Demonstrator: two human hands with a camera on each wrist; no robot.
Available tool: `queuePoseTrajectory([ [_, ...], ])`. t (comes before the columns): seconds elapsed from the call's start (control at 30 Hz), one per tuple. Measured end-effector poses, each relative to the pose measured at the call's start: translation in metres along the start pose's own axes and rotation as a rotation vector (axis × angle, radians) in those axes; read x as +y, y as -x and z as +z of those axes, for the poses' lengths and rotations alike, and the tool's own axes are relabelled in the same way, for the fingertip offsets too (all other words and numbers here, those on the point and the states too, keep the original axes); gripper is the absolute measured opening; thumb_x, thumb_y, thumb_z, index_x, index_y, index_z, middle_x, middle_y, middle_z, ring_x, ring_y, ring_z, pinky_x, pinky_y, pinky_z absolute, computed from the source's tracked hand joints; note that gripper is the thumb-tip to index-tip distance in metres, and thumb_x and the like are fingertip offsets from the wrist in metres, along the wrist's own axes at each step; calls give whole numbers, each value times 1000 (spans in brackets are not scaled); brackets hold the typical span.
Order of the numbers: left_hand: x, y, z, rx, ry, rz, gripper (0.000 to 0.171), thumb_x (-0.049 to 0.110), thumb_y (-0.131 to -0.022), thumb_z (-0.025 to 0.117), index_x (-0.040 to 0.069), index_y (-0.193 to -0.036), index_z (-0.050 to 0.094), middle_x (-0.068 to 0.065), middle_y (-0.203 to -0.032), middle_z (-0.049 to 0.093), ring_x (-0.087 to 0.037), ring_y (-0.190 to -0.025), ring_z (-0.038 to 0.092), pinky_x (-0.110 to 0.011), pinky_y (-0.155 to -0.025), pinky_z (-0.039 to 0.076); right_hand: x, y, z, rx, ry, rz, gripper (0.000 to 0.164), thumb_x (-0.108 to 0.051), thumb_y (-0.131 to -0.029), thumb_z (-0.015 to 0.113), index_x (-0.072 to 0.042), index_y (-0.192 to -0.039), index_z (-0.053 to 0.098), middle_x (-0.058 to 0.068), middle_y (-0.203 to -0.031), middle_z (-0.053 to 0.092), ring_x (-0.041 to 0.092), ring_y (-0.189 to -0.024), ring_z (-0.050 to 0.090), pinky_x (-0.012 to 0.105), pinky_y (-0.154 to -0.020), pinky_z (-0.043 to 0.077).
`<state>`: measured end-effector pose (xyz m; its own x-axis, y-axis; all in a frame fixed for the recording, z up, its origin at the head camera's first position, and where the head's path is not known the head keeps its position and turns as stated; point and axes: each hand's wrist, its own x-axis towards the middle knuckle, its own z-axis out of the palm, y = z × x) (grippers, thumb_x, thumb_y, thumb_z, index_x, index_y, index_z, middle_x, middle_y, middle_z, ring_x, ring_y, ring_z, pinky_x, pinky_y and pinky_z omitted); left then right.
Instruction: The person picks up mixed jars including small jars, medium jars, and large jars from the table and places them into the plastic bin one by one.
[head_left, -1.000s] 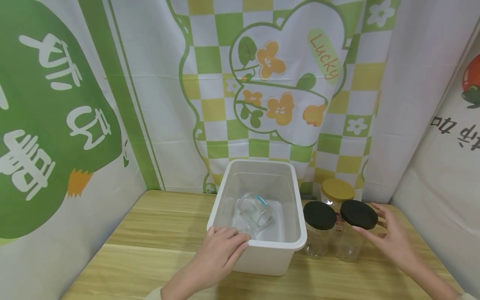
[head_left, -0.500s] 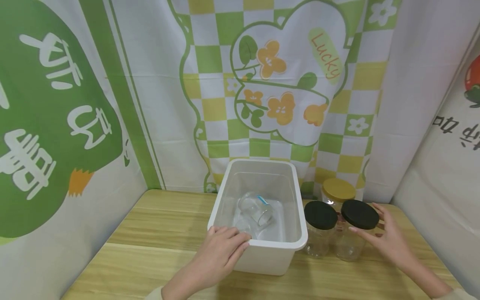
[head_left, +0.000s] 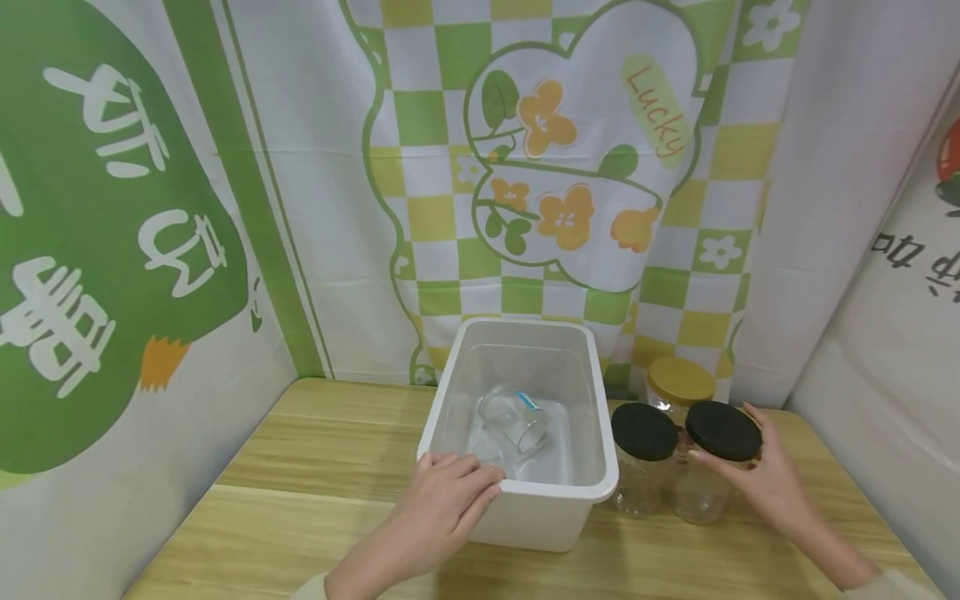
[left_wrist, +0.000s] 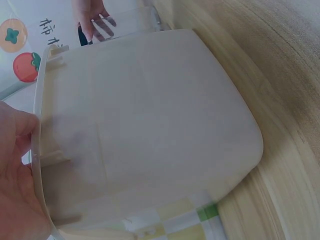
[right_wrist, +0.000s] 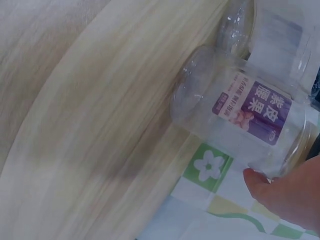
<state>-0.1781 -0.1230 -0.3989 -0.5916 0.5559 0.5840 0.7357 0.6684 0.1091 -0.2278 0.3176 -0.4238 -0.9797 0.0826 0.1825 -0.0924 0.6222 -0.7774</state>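
Note:
My left hand [head_left: 450,504] grips the front rim of a pale grey plastic bin [head_left: 532,521], thumb outside in the left wrist view. Inside the bin lies a clear jar [head_left: 517,421] on its side with a blue strip; another clear shape beside it is hard to make out. At the right, my right hand [head_left: 776,479] holds a clear jar [head_left: 701,492] just below its black lid, thumb in front and fingers at the far side. In the right wrist view this jar shows a purple label [right_wrist: 265,110]. It stands upright on the table.
A second black-lidded jar [head_left: 637,483] stands between the held jar and the bin. Behind them is a jar with a yellow lid [head_left: 681,379]. The wooden table [head_left: 337,442] meets a printed curtain [head_left: 525,208] at the back.
The right hand has closed in around the jar, its thumb sliding left across the front below the lid. The left hand stays on the rim. The view has shifted slightly.

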Motion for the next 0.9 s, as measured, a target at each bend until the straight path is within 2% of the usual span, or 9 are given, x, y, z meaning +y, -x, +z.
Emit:
queuePoseTrajectory([
  [0.07,0,0,0,1,-1,1,15,22,-109,58,22,-109,72,15,-87,61,-5,-83,55,-31,-82,38,1,0,2,20,-23,-1,118,-27,-92,85,1,-167,-2,44,-163,17,66,-140,34,16,-91,45],
  [0.3,1,0,-1,0,6,-4,14,22,-109,58,22,-108,72,14,-87,61,-5,-82,55,-30,-81,37,3,0,9,83,-78,4,120,-24,-89,87,-3,-168,0,40,-166,14,62,-145,30,12,-98,42],
  [0.37,1,0,-1,2,6,-5,14,22,-109,58,22,-108,72,14,-87,61,-5,-82,55,-30,-81,37,3,1,11,89,-100,4,119,-23,-89,87,-4,-168,0,40,-166,15,60,-146,30,0,-81,31],
  [0.4,1,0,-1,3,7,-5,14,21,-109,58,22,-108,72,14,-87,61,-5,-82,55,-30,-81,37,3,1,12,92,-116,-2,118,-22,-89,87,-3,-168,0,40,-165,16,59,-146,30,-1,-80,31],
  [0.47,1,0,-1,7,8,-5,14,21,-109,58,22,-108,72,14,-86,60,-5,-82,55,-30,-81,37,3,1,13,111,-125,-16,113,-19,-89,87,-1,-166,7,36,-163,24,46,-144,38,0,-82,32],
  [0.57,1,0,0,10,7,-5,14,21,-109,58,23,-108,72,15,-86,60,-5,-81,54,-30,-81,37,4,1,17,153,-157,-82,96,-10,-88,86,2,-159,23,18,-151,42,16,-131,52,3,-86,40],
  [0.67,1,-1,0,8,9,-7,14,22,-109,58,23,-108,72,15,-86,60,-5,-82,54,-30,-81,37,5,-1,19,177,-165,-148,81,-4,-86,87,4,-148,35,1,-135,49,-9,-111,51,7,-86,46],
  [0.73,1,-1,0,3,11,-9,14,22,-109,58,23,-108,72,15,-86,60,-5,-82,54,-30,-81,37,5,-2,17,175,-157,-165,79,-4,-86,87,5,-147,36,2,-134,50,-13,-109,50,6,-85,46],
  [0.9,1,0,-1,-5,13,-19,14,22,-109,58,23,-109,72,15,-86,59,-4,-82,53,-31,-82,37,1,-5,10,170,-87,-138,86,-11,-87,88,6,-151,33,19,-145,45,-14,-112,42,3,-87,38],
])
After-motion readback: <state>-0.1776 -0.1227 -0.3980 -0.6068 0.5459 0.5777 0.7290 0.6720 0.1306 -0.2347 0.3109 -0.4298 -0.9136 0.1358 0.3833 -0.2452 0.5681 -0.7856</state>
